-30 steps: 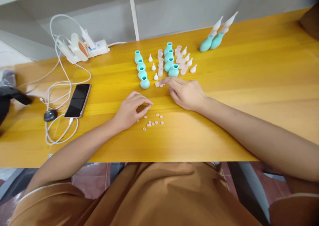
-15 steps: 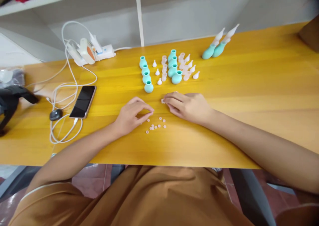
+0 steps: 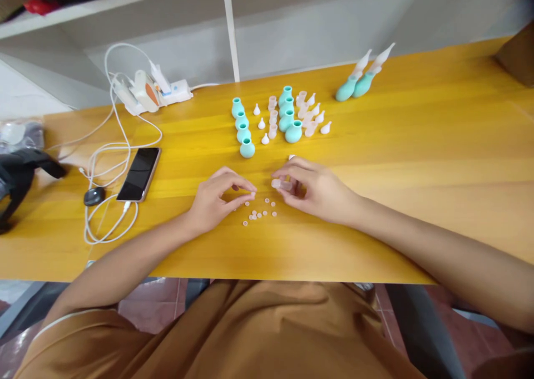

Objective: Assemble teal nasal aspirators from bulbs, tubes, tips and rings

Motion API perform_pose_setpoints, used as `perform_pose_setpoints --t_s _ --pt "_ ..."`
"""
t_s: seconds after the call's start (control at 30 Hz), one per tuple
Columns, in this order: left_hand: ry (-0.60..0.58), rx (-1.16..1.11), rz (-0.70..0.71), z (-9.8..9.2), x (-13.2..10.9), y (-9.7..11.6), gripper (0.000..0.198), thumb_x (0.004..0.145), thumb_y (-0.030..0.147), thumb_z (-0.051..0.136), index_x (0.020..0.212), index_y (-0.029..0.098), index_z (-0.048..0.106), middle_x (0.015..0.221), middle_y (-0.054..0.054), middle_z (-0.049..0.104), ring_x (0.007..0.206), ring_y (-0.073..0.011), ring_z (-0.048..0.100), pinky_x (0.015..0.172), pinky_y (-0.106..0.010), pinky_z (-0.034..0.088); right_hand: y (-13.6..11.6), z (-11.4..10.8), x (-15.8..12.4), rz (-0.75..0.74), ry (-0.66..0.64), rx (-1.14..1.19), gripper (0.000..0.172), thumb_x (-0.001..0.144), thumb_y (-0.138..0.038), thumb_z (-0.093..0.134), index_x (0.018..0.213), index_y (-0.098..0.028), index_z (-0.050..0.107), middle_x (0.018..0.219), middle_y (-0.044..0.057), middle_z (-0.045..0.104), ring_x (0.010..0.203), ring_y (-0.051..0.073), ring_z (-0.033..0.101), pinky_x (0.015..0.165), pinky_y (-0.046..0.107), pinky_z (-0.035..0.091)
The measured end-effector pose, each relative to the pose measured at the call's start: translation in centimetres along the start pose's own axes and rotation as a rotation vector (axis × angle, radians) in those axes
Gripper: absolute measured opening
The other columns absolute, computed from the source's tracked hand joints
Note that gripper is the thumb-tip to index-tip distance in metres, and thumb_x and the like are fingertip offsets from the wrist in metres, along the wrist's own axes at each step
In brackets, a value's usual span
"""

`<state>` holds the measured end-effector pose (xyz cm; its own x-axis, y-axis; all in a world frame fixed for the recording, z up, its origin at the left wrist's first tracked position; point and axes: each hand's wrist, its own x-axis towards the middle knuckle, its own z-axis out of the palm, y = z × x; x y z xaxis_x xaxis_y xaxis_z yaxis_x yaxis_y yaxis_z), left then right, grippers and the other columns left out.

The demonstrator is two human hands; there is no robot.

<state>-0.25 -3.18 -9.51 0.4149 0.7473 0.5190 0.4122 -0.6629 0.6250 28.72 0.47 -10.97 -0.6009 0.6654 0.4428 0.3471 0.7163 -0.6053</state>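
My left hand (image 3: 221, 195) pinches a small pale ring (image 3: 253, 194) between thumb and fingertips. In my right hand (image 3: 311, 187) is a clear plastic connector (image 3: 281, 184), held sideways with its end facing left. Small round pale rings (image 3: 259, 215) lie scattered on the table just below both hands. Beyond the hands, teal rubber bulbs (image 3: 247, 148) stand in two columns. White pointed tips (image 3: 265, 138) and clear connectors (image 3: 272, 131) are lined up beside them. One white tip (image 3: 291, 157) shows partly behind my right hand.
Two assembled nasal aspirators (image 3: 362, 84) lie at the back right. On the left are a phone (image 3: 139, 174), white cables (image 3: 89, 212), a small black device (image 3: 94, 196) and a power strip with chargers (image 3: 177, 91). A black object (image 3: 25, 173) sits at the left edge.
My right hand has turned and opened its grip somewhat, so the clear connector now shows between its fingers. My left hand stays nearly in place, still pinching. The view has shifted slightly.
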Motion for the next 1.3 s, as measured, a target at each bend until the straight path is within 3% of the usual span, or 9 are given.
perform_pose_setpoints --t_s 0.07,0.17,0.3,0.43,0.57,0.73,0.9,1.3 --pt "0.005 -0.043 -0.046 0.1 -0.1 0.1 0.014 0.096 0.025 0.090 0.106 0.023 0.080 0.100 -0.003 0.086 0.094 -0.0182 0.076 0.086 -0.032 0.061 -0.5 0.3 0.0 0.144 -0.003 0.236 0.013 0.102 -0.026 0.073 0.113 -0.020 0.071 0.107 0.007 0.068 0.073 0.013 0.068 0.066 0.029 0.062" --pt "0.015 -0.174 -0.146 0.3 -0.4 0.2 0.018 0.093 0.027 0.094 0.105 0.023 0.081 0.099 -0.004 0.085 0.093 -0.0183 0.077 0.086 -0.033 0.062 -1.3 0.9 0.0 0.390 -0.071 0.710 0.024 0.102 -0.036 0.077 0.114 -0.021 0.062 0.101 0.004 0.067 0.080 0.016 0.076 0.061 0.027 0.065" --pt "0.018 -0.365 -0.256 0.7 -0.7 0.2 0.023 0.090 0.030 0.096 0.104 0.021 0.081 0.098 -0.005 0.085 0.086 -0.0163 0.078 0.082 -0.031 0.065 -2.2 1.4 -0.1 0.503 -0.145 1.016 0.042 0.099 -0.047 0.085 0.117 -0.020 0.059 0.099 0.004 0.070 0.085 0.018 0.079 0.055 0.023 0.063" --pt "0.013 -0.356 -0.246 0.7 -0.7 0.2 0.019 0.093 0.030 0.094 0.105 0.022 0.082 0.100 -0.005 0.086 0.091 -0.0180 0.081 0.085 -0.033 0.065 -2.6 1.8 -0.2 0.464 -0.145 1.085 0.043 0.098 -0.046 0.088 0.120 -0.018 0.064 0.102 0.005 0.074 0.085 0.015 0.077 0.057 0.020 0.062" --pt "0.000 -0.240 -0.081 0.3 -0.4 0.7 0.007 0.099 0.029 0.088 0.105 0.025 0.085 0.099 -0.005 0.088 0.091 -0.0193 0.081 0.088 -0.038 0.063 -2.8 2.2 -0.3 0.471 -0.162 1.118 0.041 0.098 -0.045 0.088 0.118 -0.018 0.065 0.103 0.006 0.077 0.083 0.014 0.077 0.058 0.020 0.061" --pt "0.081 -0.117 0.069 0.0 -0.1 2.1 0.007 0.099 0.032 0.088 0.098 0.026 0.085 0.097 -0.005 0.089 0.085 -0.0188 0.080 0.081 -0.038 0.061 -3.5 2.7 -0.3 0.473 -0.165 1.199 0.041 0.097 -0.044 0.089 0.116 -0.017 0.065 0.104 0.007 0.078 0.082 0.014 0.077 0.058 0.020 0.061" --pt "0.044 -0.086 0.090 0.2 -0.2 2.9 0.010 0.096 0.030 0.091 0.097 0.025 0.082 0.099 -0.004 0.088 0.086 -0.0179 0.080 0.081 -0.036 0.062 -3.9 2.9 -0.3 0.456 -0.173 1.226 0.039 0.098 -0.043 0.089 0.115 -0.017 0.065 0.102 0.006 0.078 0.082 0.013 0.076 0.062 0.020 0.060" --pt "0.036 -0.057 0.125 0.1 -0.1 2.0 0.013 0.096 0.023 0.091 0.106 0.025 0.084 0.102 -0.005 0.086 0.089 -0.0174 0.080 0.082 -0.033 0.064 -3.6 2.7 -0.3 0.479 -0.154 1.207 0.042 0.096 -0.045 0.090 0.116 -0.018 0.066 0.094 0.005 0.077 0.078 0.012 0.074 0.061 0.020 0.057"
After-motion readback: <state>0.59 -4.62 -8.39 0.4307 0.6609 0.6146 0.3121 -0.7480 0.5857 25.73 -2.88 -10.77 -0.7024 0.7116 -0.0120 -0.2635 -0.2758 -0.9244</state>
